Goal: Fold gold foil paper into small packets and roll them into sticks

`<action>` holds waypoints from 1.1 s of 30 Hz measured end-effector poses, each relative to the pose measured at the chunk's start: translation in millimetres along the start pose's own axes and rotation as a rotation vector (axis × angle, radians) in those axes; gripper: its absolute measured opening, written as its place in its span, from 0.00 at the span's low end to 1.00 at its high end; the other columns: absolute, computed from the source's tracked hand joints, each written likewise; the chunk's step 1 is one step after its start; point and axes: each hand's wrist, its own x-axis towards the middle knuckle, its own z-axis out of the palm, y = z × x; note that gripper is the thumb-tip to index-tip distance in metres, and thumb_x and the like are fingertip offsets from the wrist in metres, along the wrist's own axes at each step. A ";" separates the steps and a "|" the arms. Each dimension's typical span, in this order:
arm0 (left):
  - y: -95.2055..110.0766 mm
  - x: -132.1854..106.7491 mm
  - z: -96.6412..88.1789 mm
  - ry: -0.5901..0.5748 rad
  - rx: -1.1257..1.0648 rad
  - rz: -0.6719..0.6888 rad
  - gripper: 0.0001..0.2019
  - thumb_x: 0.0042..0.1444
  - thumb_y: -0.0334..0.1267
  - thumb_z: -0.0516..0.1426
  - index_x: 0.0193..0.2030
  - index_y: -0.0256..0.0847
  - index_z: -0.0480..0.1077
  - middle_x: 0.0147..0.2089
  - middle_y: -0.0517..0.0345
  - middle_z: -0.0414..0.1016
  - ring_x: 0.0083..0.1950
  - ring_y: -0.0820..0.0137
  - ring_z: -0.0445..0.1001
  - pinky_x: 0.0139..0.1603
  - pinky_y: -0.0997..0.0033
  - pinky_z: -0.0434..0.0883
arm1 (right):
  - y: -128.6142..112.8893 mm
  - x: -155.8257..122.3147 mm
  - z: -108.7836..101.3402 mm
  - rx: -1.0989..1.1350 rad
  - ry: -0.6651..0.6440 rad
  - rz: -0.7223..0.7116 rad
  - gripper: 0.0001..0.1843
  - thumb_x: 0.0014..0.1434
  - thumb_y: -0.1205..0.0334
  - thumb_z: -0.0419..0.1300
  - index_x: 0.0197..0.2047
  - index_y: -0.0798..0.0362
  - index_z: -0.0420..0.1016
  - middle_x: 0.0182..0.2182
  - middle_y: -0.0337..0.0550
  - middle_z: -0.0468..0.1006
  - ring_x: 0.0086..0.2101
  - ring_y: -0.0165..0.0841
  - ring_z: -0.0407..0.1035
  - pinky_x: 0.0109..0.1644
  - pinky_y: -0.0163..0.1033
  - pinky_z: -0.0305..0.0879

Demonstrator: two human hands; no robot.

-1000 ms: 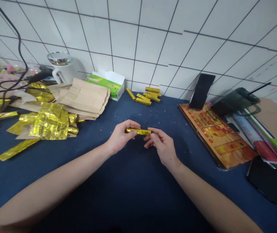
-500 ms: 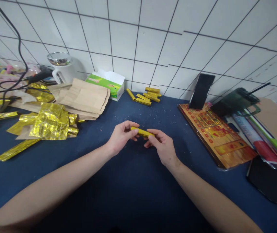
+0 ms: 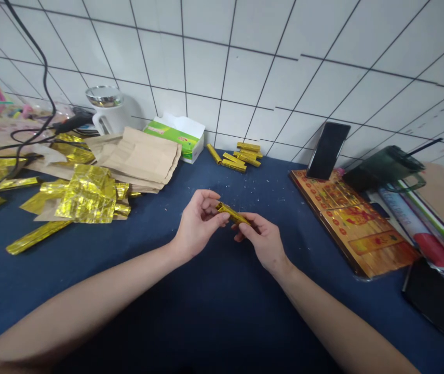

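A small gold foil paper tube (image 3: 231, 212), apparently hollow at its left end, is held above the blue table. My right hand (image 3: 264, 239) pinches its right end between thumb and fingers. My left hand (image 3: 198, 223) is at the other end, thumb against the tube's near side and fingers curled behind it; those fingertips are partly hidden. By the wall lies a small pile of similar gold pieces (image 3: 247, 155). To the left, crumpled gold foil sheets (image 3: 89, 195) lie beside a stack of folded brown paper (image 3: 147, 153).
A green tissue box (image 3: 175, 136) and a white mug (image 3: 110, 114) stand by the tiled wall. At right, a phone (image 3: 328, 150) leans upright on an orange printed box (image 3: 354, 218), near a dark green cup (image 3: 385, 169). A black cable (image 3: 44, 78) hangs at left.
The tube has tilted, its left end now raised and turned toward the far side. My left thumb has shifted from its top to its near side. The view has moved slightly left.
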 end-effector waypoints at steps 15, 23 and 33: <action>-4.7 15.8 -8.5 0.159 -0.182 -0.234 0.14 0.40 0.39 0.65 0.27 0.34 0.66 0.21 0.60 0.73 0.22 0.75 0.72 0.24 0.78 0.71 | 2.3 -3.7 1.0 -0.084 0.148 -0.146 0.11 0.49 0.60 0.63 0.34 0.50 0.65 0.29 0.34 0.69 0.22 0.25 0.67 0.28 0.35 0.67; -7.9 9.1 -4.1 0.169 -0.245 -0.261 0.12 0.40 0.36 0.64 0.27 0.33 0.66 0.22 0.62 0.71 0.24 0.75 0.73 0.27 0.77 0.72 | 1.9 -1.3 0.1 -0.129 0.154 -0.160 0.04 0.51 0.60 0.61 0.30 0.51 0.73 0.31 0.36 0.66 0.21 0.23 0.64 0.26 0.35 0.64; -9.0 7.4 -3.3 0.130 -0.307 -0.369 0.10 0.41 0.35 0.64 0.23 0.32 0.68 0.21 0.58 0.72 0.25 0.75 0.73 0.31 0.76 0.72 | 9.0 4.9 -2.8 0.050 0.234 -0.148 0.05 0.49 0.64 0.62 0.24 0.53 0.71 0.26 0.34 0.66 0.19 0.22 0.62 0.23 0.32 0.61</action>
